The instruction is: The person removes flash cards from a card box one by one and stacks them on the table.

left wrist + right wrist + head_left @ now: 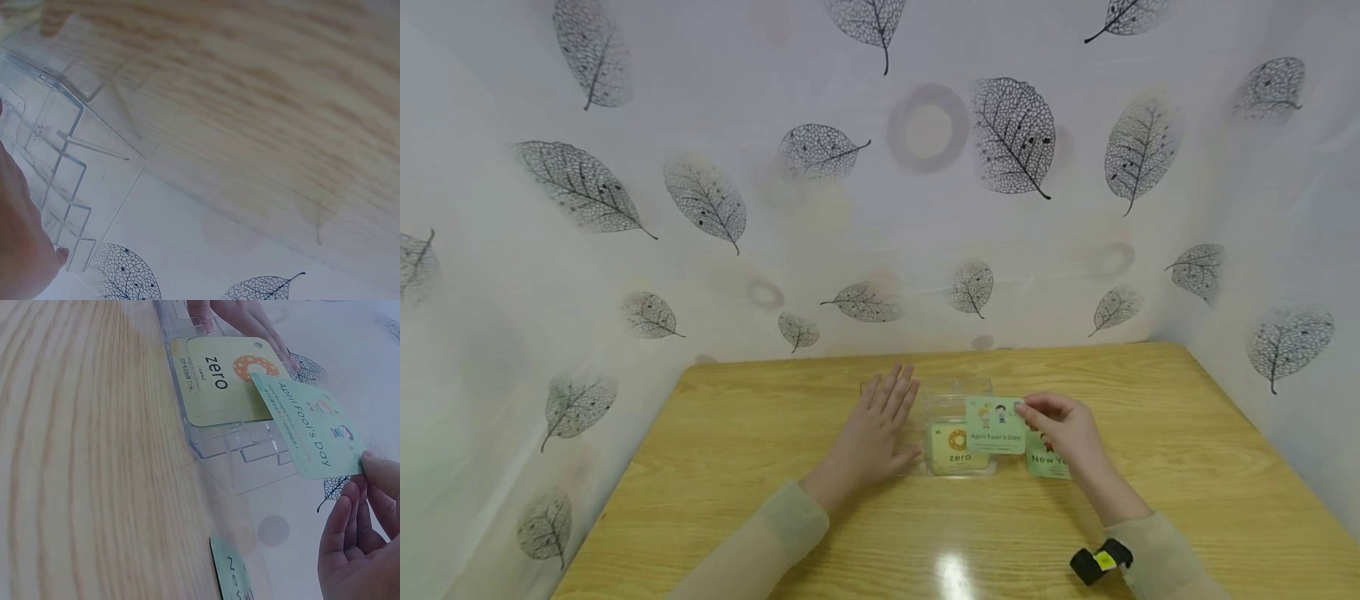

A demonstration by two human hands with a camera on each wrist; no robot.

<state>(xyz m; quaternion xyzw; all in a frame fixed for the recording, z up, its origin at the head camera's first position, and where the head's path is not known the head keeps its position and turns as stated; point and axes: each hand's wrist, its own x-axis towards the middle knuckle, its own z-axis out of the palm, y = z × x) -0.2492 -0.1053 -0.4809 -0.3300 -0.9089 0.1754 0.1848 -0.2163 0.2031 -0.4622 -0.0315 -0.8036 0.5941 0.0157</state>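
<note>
Clear rack (943, 407) is holding a "zero" card (955, 454), your right hand (1071, 433) is pinching the "April Fool's Day" card (996, 427) over the rack's right end, your straight-fingered left hand (876, 425) is lying across its left.

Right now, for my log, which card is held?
The April Fool's Day card, in the right hand; the zero card sits in the rack, the New card beside it.

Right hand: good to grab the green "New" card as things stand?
Probably not straight away. The right hand is close, and nothing appears to lie on the "New" card, but its fingers pinch the April Fool's Day card, which would likely have to be released first.
</note>
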